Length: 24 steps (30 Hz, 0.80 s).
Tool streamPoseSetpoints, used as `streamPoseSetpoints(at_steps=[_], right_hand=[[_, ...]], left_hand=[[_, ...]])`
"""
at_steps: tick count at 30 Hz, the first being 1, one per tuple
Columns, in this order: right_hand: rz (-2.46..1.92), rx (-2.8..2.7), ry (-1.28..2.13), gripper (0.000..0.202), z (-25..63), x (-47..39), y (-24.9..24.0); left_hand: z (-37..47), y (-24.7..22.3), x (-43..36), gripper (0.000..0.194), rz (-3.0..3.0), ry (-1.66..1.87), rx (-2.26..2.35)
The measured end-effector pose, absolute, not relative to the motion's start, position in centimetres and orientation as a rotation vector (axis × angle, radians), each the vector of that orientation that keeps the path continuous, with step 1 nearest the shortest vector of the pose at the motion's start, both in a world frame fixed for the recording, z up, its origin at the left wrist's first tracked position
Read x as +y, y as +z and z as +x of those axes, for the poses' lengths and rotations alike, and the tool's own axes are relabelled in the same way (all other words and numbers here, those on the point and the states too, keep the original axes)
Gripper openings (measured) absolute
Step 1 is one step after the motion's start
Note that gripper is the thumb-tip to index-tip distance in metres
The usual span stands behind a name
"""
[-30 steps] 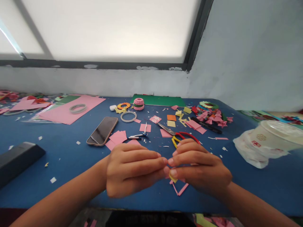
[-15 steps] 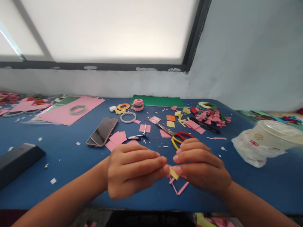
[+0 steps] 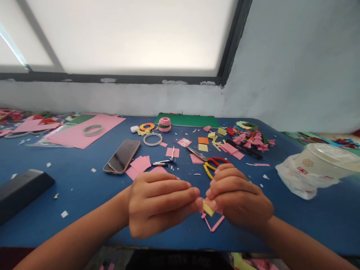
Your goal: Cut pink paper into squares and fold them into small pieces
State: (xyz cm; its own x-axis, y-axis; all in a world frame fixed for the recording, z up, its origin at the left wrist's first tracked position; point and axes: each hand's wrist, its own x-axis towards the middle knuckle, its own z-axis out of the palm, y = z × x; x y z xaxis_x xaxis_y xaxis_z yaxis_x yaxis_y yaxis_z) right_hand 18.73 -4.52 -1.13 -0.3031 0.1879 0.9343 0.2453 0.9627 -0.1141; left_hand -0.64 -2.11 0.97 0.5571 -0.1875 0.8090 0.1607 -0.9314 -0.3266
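Observation:
Between my fingertips is a small folded paper piece (image 3: 208, 208), yellow with some pink showing at its edges. My left hand (image 3: 163, 204) pinches its left end between thumb and fingers. From the other side my right hand (image 3: 240, 198) grips it, thumb against the yellow face; most of the piece is hidden by the fingers. Thin pink paper strips (image 3: 218, 224) lie on the table just below it. Past my right fingers lie scissors (image 3: 208, 159) with red and yellow handles, blades pointing away to the left.
On the blue table (image 3: 92, 210) lie a phone (image 3: 122, 156), pink paper squares (image 3: 140, 164), a tape roll (image 3: 152, 139) and a black cutter (image 3: 244, 149). Paper flowers (image 3: 250, 135) are piled at the back right. A lidded tub (image 3: 323, 161) in plastic stands right, a dark box (image 3: 24, 195) left.
Both hands have shifted very slightly, and the yellow paper has tilted a little downward between the fingertips. Nothing on the table has moved.

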Motion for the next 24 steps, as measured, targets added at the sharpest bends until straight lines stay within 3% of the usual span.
streamPoseSetpoints(at_steps=[7, 24], right_hand=[[-0.330, -1.915, -0.022, 0.013, 18.7, -4.1, -1.3], [-0.440, -1.832, -0.174, 0.013, 18.8, -4.3, -2.0]], left_hand=[[-0.9, 2.4, -3.3, 0.007, -2.596, -1.145, -0.161], [-0.6, 2.1, -3.4, 0.004, -2.631, -1.220, -0.227]])
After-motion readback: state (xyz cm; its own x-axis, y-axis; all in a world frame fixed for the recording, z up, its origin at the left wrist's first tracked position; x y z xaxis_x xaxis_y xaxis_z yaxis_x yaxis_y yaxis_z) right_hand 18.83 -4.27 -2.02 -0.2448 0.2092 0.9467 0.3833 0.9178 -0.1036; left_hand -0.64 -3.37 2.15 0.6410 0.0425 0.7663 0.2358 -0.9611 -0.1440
